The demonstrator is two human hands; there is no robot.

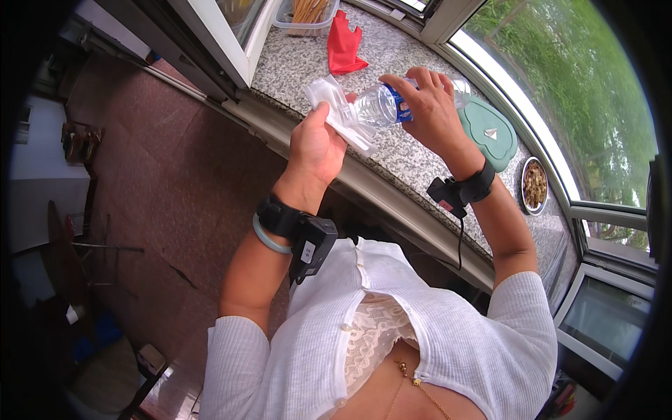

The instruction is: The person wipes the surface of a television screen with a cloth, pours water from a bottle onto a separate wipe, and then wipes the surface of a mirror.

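My left hand (318,142) holds a folded white tissue (328,94) against the neck of a clear plastic bottle. My right hand (428,105) grips the bottle (375,106) around its blue label, tilting it nearly level with its mouth towards the tissue. The mouth is partly hidden by the tissue and the fingers. Just beyond the tissue, a red cloth or bag (345,44) lies on the speckled granite sill. A green lid or container (491,134) with a small silvery piece on it sits beside my right wrist.
An oval dish of brown dried pieces (535,186) stands by the window frame. A clear plastic box of wooden sticks (306,13) is at the top. The granite sill (409,157) runs along the window, and an open window sash (239,42) stands at its left end.
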